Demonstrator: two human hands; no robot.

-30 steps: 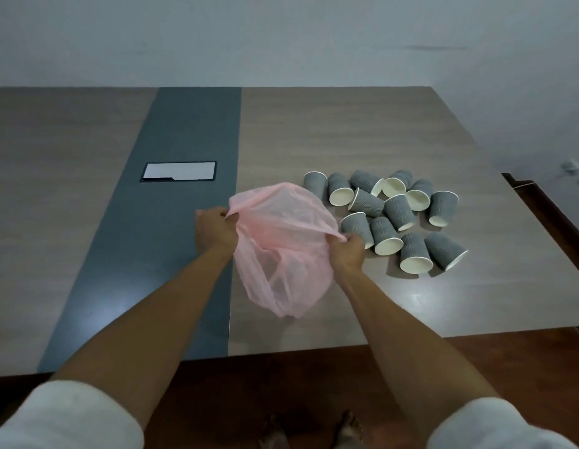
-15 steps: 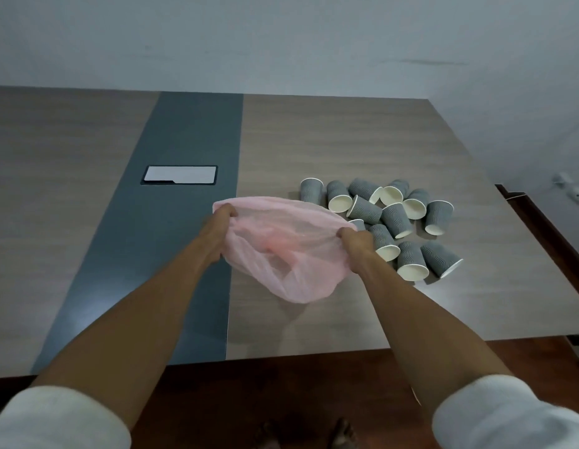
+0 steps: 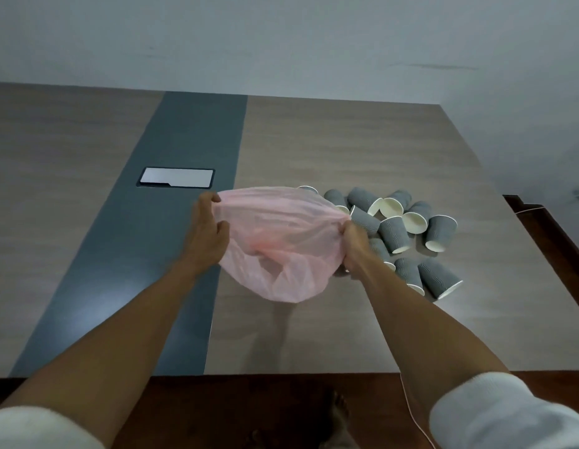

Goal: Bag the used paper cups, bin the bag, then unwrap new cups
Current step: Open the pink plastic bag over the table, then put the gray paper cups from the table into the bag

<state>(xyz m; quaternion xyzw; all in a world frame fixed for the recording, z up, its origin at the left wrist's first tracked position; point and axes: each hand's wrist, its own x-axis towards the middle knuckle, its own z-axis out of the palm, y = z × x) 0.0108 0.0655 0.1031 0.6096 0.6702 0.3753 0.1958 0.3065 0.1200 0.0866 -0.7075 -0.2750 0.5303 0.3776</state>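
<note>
A thin pink plastic bag (image 3: 275, 241) hangs stretched between my two hands above the table. My left hand (image 3: 205, 231) grips its left rim. My right hand (image 3: 354, 246) grips the right rim, just in front of the cups. Several grey ribbed paper cups (image 3: 411, 228) with white insides lie tipped over in a heap on the table, right of the bag. The bag and my right hand hide part of the heap.
The wooden table (image 3: 330, 150) has a dark grey strip (image 3: 171, 202) down its middle with a flat rectangular panel (image 3: 176, 178) set in it. A pale wall stands behind. Dark floor shows below the near edge and past the right edge.
My hands have pulled farther apart and stretched the bag's mouth wider. The bag has moved toward the cups and now covers part of the heap.
</note>
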